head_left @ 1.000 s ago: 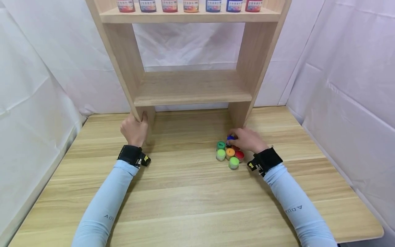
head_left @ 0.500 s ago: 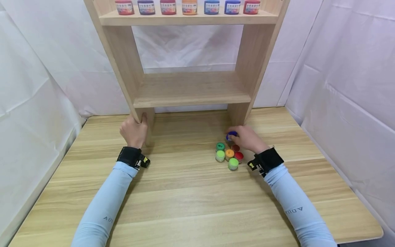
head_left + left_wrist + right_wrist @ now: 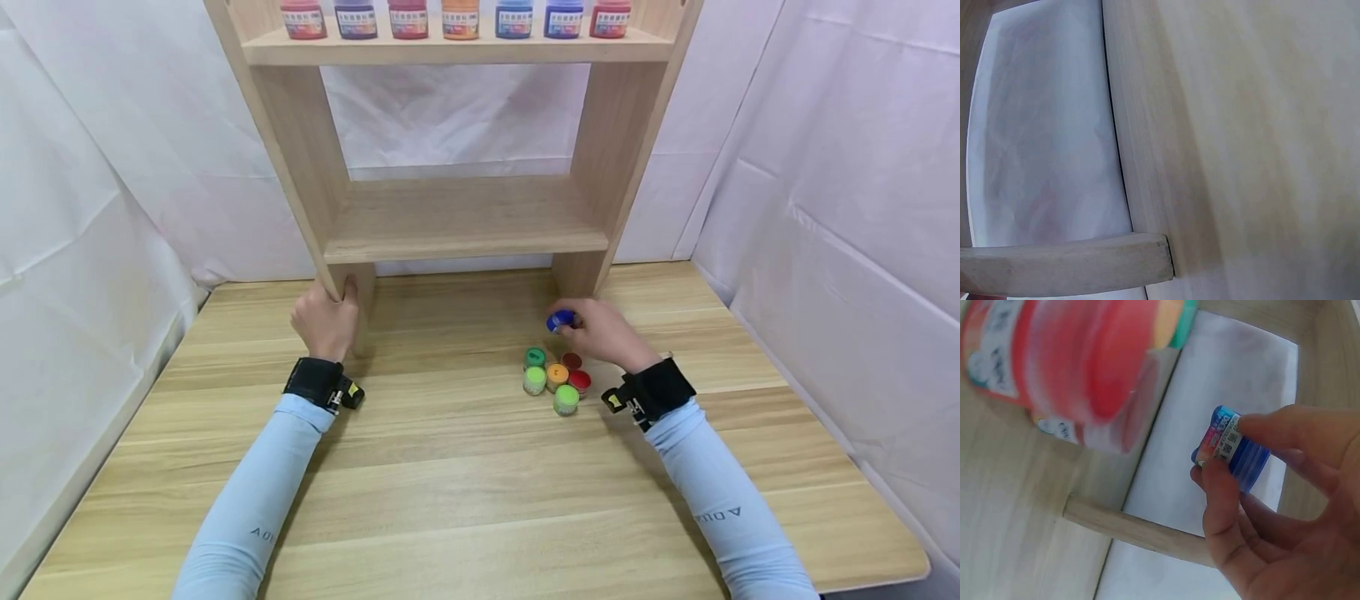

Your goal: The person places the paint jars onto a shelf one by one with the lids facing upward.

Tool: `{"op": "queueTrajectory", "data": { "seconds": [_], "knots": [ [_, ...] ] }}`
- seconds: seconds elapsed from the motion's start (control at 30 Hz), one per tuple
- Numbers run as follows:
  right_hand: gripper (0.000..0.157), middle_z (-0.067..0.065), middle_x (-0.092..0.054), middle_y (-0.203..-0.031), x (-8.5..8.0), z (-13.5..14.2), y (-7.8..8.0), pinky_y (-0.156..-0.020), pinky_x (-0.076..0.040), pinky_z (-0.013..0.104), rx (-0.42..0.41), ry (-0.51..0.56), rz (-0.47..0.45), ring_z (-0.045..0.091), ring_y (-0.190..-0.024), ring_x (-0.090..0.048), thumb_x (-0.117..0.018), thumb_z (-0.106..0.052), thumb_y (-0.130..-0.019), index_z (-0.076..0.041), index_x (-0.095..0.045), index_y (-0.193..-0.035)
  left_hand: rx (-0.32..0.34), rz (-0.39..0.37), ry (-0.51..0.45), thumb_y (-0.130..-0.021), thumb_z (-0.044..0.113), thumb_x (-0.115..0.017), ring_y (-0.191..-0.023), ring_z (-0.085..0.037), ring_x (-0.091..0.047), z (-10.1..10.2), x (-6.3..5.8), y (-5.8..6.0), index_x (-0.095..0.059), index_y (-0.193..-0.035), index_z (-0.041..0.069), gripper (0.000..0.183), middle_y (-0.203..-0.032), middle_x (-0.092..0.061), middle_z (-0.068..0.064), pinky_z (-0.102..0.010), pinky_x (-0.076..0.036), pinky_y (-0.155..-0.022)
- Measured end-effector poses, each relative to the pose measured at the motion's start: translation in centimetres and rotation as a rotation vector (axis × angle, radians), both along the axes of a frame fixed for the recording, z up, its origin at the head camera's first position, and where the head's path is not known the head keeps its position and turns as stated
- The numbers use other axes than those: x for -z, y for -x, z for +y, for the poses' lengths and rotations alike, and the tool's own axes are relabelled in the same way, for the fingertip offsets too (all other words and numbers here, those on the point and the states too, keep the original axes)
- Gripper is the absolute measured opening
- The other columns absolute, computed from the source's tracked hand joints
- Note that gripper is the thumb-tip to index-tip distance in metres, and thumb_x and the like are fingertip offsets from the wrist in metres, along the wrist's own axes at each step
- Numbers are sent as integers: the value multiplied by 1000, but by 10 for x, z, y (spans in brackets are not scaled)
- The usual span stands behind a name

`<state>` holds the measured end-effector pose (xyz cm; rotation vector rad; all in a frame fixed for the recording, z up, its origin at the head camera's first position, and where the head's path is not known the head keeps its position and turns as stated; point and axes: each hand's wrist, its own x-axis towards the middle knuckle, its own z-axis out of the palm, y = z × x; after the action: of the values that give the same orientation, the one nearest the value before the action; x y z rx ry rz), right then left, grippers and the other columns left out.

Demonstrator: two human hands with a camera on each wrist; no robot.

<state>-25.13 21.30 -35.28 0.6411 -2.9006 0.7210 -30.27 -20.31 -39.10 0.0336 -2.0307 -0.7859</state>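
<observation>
My right hand (image 3: pixel 602 331) pinches a small blue-lidded paint jar (image 3: pixel 559 321) between thumb and fingers, lifted above the table and tilted. In the right wrist view the blue jar (image 3: pixel 1233 447) shows a printed label turned toward the camera. My left hand (image 3: pixel 326 322) grips the lower front edge of the wooden shelf's left side panel (image 3: pixel 291 179), with the thumb on its inner side. The left wrist view shows the panel's foot (image 3: pixel 1079 265) and the tabletop, but not the hand. Below the right hand stand a dark red jar (image 3: pixel 572 361) and a green jar (image 3: pixel 535 357).
In the same cluster are an orange jar (image 3: pixel 557 375), a red jar (image 3: pixel 580 381) and two light green jars, one (image 3: pixel 566 398) nearest me. Several paint jars line the upper shelf board (image 3: pixel 457 52). A lower board (image 3: pixel 468 217) spans the shelf above the table (image 3: pixel 450 492).
My right hand has picked the blue jar up from the cluster, moved it slightly away from me and tilted it. The left hand keeps its hold on the shelf.
</observation>
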Motion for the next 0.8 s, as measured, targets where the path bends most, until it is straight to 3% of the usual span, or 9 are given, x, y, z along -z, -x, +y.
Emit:
{"op": "queueTrajectory", "data": {
  "seconds": [0.2,0.33,0.53,0.8],
  "knots": [
    [40,22,-72,-120,-9,2,-3,-80,-60,43,2,44,-9,31,-95,-69,-69,-9,-96,-6,-61,-135,5,-9,-3,-97,27,-67,-53,-37,-52,1,-1,0,-64,-85,-2,31,-62,-63,-21,-40,-30,-53],
    [39,21,-72,-115,-17,2,-7,-80,-61,44,16,99,12,31,-97,-70,-71,-11,-95,-4,-58,-131,-1,-9,-4,-96,28,-68,-53,-37,-52,0,-1,0,-63,-82,-1,32,-61,-62,-20,-40,-29,-52],
    [34,15,-74,-100,-28,2,-13,-69,-56,33,0,132,127,24,-83,-69,-73,-9,-93,-5,-63,-124,-1,7,2,-96,27,-68,-52,-36,-51,-1,1,2,-63,-83,0,31,-61,-61,-20,-40,-29,-51],
    [33,12,-75,-106,-51,3,-30,-70,-54,30,8,152,317,21,-80,-67,-73,-11,-94,-8,-64,-126,-3,32,6,-95,26,-68,-51,-37,-52,0,0,2,-62,-79,0,31,-60,-62,-20,-41,-30,-50]
  ]
}}
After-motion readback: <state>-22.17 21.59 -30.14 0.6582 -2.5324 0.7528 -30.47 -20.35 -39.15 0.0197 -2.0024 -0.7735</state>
